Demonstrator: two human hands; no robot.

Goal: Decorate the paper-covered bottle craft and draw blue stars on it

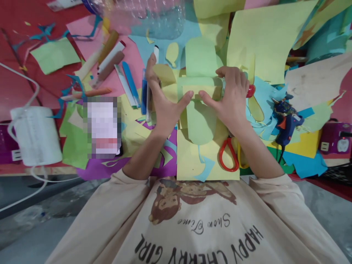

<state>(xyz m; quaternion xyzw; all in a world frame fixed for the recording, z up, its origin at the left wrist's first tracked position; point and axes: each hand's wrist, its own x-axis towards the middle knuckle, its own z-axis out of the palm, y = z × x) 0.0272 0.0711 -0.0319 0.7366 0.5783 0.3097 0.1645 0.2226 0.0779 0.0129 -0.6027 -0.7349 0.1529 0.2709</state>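
Note:
A pale green paper cutout (202, 121) with rounded ends lies before me, a folded band across its middle. Along that band runs a pale yellow paper strip (189, 89). My left hand (165, 104) is open at the left side, its thumb stretched onto the strip's left part and its index finger pointing away. From the right, my right hand (232, 91) also rests open, thumb tip on the strip and fingers slightly bent beside the cutout. Beneath is a yellow sheet (187, 161). Red-handled scissors (228, 156) lie partly under my right forearm.
Markers (130, 80) and a phone (103, 124) with a blurred screen lie left. A white cylindrical device (38, 135) with a cable stands far left. A blue glue gun (287, 126) and a yellow propeller (254, 99) sit right. A clear plastic bottle (154, 18) lies behind, among paper scraps.

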